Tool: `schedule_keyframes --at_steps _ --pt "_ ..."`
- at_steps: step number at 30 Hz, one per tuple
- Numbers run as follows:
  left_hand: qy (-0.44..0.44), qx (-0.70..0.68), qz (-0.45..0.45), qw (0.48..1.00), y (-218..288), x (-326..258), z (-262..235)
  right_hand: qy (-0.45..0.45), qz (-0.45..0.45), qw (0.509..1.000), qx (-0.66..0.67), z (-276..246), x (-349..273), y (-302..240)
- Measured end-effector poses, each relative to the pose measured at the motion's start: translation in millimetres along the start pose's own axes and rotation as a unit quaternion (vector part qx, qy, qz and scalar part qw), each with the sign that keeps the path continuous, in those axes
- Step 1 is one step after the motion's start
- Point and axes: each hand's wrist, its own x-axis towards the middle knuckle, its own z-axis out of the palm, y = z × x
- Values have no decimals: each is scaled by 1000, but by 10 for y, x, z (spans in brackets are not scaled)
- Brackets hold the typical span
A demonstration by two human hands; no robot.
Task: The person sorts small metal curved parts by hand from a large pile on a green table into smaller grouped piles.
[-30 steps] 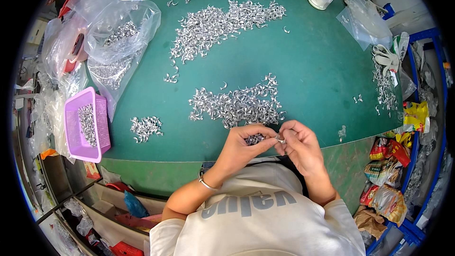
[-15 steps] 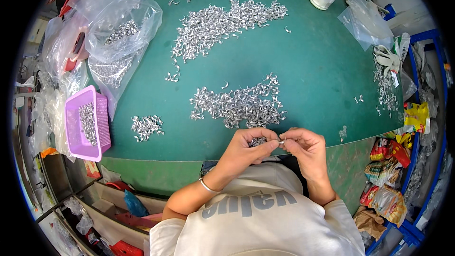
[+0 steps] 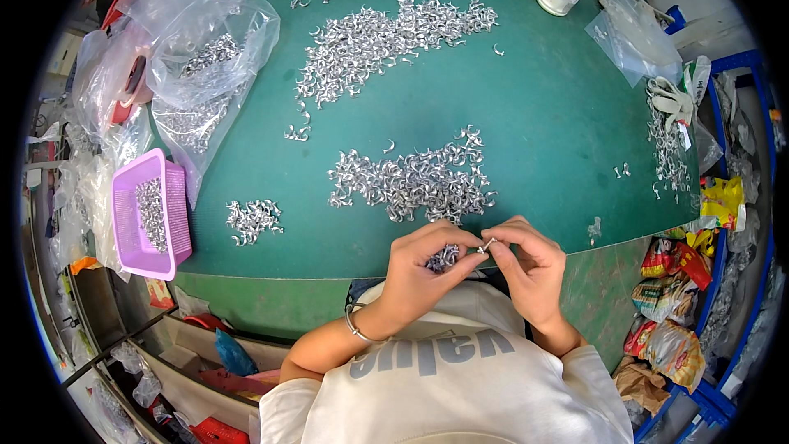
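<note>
Green work mat (image 3: 542, 140), silver clips heaped across it, my hands meeting at its near edge.

My left hand (image 3: 423, 267) is cupped around a small clutch of metal clips (image 3: 444, 258), fingers curled almost closed over them. My right hand (image 3: 526, 267) pinches one single clip (image 3: 487, 244) between thumb and fingertips, held in the small gap between the two hands, its long axis running roughly left to right toward my left thumb. The nearest pile of clips (image 3: 411, 182) lies just beyond my knuckles, farther onto the mat and slightly left, closer to my left hand. A pink basket (image 3: 177, 214) sits well off to the left.
</note>
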Motion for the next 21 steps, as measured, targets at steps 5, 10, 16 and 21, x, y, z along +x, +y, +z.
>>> schedule_keyframes --at_steps 5,10,16,21 --pt "-7 -94 -135 986 5 -3 -5 6 -44 998 -40 -6 14 9" --pt "0 -217 -247 945 -39 2 -20 3 10 1000 13 0 -4 5" --pt "6 -53 -48 997 -44 -1 12 -2 14 1000 18 -14 -12 21" --pt "17 -8 11 1000 0 10 23 9 -31 999 -38 11 17 -40"
